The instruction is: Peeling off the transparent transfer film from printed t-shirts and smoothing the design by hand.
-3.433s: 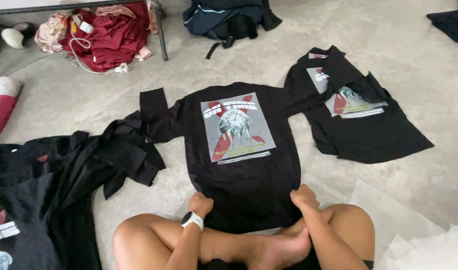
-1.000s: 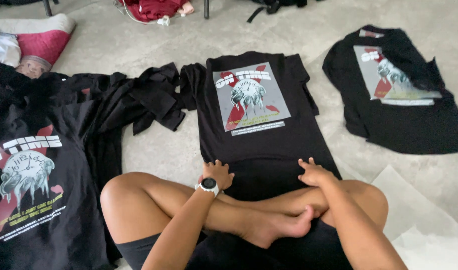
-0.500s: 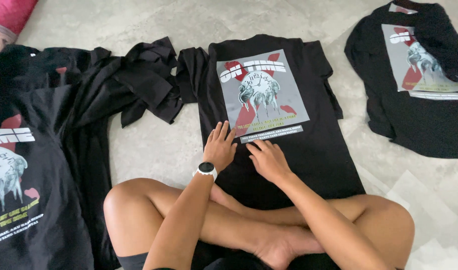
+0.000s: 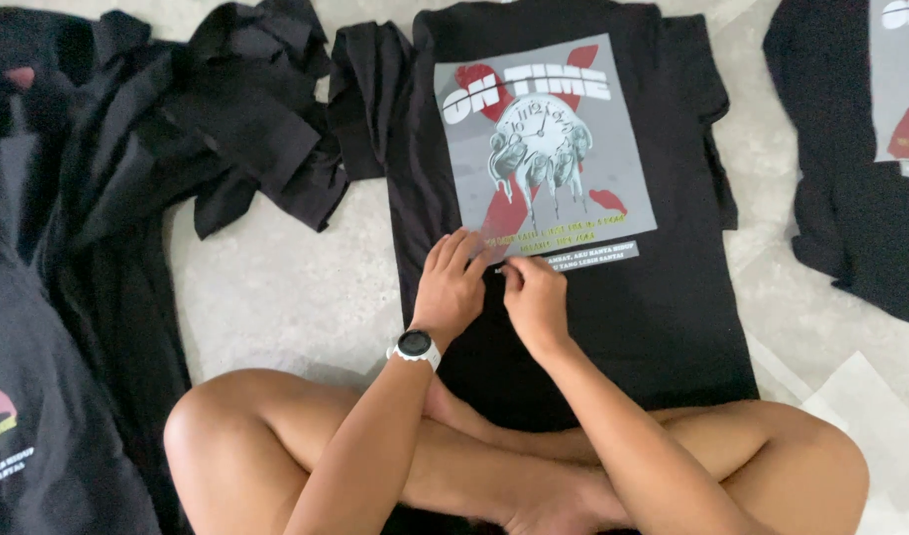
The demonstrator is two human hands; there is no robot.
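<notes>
Pale floor lies under a black shirt (image 4: 613, 297) spread flat before crossed legs. Left hand (image 4: 453, 282) presses flat, fingers released, beside the print sheet (image 4: 544, 149); right hand (image 4: 534, 297) pinches its near edge. Peeling seems underway; a slow, even lift comes next.

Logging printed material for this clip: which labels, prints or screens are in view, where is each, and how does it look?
Grey rectangular print, centre shirt: clock picture, red shapes, white lettering.
Narrow grey strip under it, at both hands.
Similar grey print, right-edge shirt, cut off.
Small print, lower-left shirt: pink, yellow, white.
Round black watch face, left wrist; display unreadable.
</notes>
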